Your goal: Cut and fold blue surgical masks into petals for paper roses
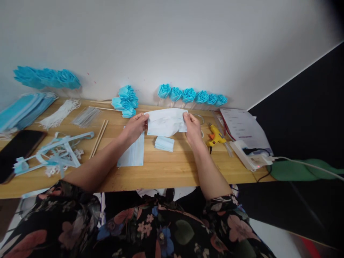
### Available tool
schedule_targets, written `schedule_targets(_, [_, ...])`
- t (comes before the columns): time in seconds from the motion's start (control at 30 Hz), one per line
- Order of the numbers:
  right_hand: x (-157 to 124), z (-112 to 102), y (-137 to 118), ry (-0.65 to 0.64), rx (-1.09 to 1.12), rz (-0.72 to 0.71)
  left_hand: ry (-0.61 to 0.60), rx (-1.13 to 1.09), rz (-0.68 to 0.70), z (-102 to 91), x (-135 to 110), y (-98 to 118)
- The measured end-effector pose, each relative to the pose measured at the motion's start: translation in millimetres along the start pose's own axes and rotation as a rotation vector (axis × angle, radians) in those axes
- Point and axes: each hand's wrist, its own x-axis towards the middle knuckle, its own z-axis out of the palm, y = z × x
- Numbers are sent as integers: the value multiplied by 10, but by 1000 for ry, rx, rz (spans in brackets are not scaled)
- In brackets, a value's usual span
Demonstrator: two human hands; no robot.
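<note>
Stretched between my two hands is a face mask (166, 122), its white side towards me, held above the table. My left hand (137, 125) pinches its left end and my right hand (192, 125) pinches its right end. Just below it lies a small stack of folded light-blue mask pieces (164, 143). Partly under my left forearm, a flat pale-blue mask sheet (132, 154) rests on the wood. A yellow glue gun (215, 136) lies to the right of my right hand.
Blue flowers (189, 95) line the wall, with more bunches (126, 100) leftwards. On the left are blue masks (27, 109), white ear loops (61, 113), wires (86, 116), sticks (99, 139), cut strips (57, 150) and a phone (20, 152). A power strip (247, 156) sits right, near papers (244, 125).
</note>
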Motion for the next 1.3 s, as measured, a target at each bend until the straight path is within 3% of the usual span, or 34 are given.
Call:
schedule_targets(0.23, [-20, 33, 75, 48, -59, -67, -90, 55, 49, 56, -55, -64])
schedule_targets(0.37, [-5, 16, 100, 49, -125, -94, -48, 119, 119, 13, -43, -85])
schedule_targets(0.53, [-10, -45, -24, 142, -370, -301, 23, 118, 175, 15, -32, -36])
schedule_targets(0.67, [-10, -72, -108, 153, -419, -332, 1, 101, 210, 52, -59, 2])
schedule_targets(0.93, [50, -109, -27, 87, -273, -266, -35, 121, 52, -3, -32, 71])
schedule_targets(1.03, [33, -99, -29, 21, -261, -236, -145, 102, -43, -53, -18, 137])
schedule_targets(1.13, [-9, -66, -37, -106, -254, -200, -349, 123, -173, -84, -55, 210])
schedule_targets(1.2, [-45, -34, -37, -185, -272, -193, -482, 195, -223, -87, -100, 250])
schedule_targets(1.3, [-93, 14, -29, -258, -312, -176, -575, 412, -270, -67, -166, 289])
